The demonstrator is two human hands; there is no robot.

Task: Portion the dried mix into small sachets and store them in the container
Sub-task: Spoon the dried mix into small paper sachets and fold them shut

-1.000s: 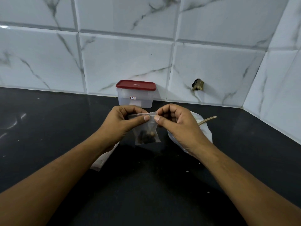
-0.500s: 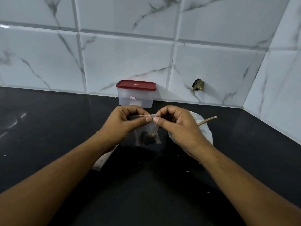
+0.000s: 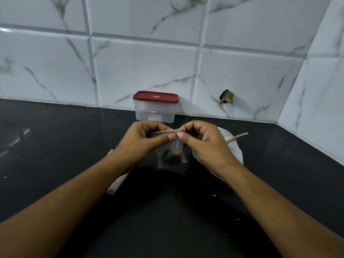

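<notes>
A small clear sachet (image 3: pixel 171 155) with dark dried mix at its bottom hangs above the black counter. My left hand (image 3: pixel 143 142) and my right hand (image 3: pixel 204 146) both pinch its top edge, thumbs nearly touching in the middle. Behind them, against the wall, stands a clear plastic container (image 3: pixel 155 112) with its red lid on. A larger white bag (image 3: pixel 234 151) lies under my right hand, and a wooden spoon handle (image 3: pixel 238 136) sticks out of it to the right. What the bag holds is hidden.
A pale flat packet (image 3: pixel 116 183) lies on the black counter (image 3: pixel 55 146) under my left forearm. Marble-patterned tiles form the back wall and the right corner wall. A small brass fitting (image 3: pixel 226 96) sits in the wall tile.
My thumbs have slid a little along the sachet's top edge and the sachet hangs slightly lower. Nothing else has moved.
</notes>
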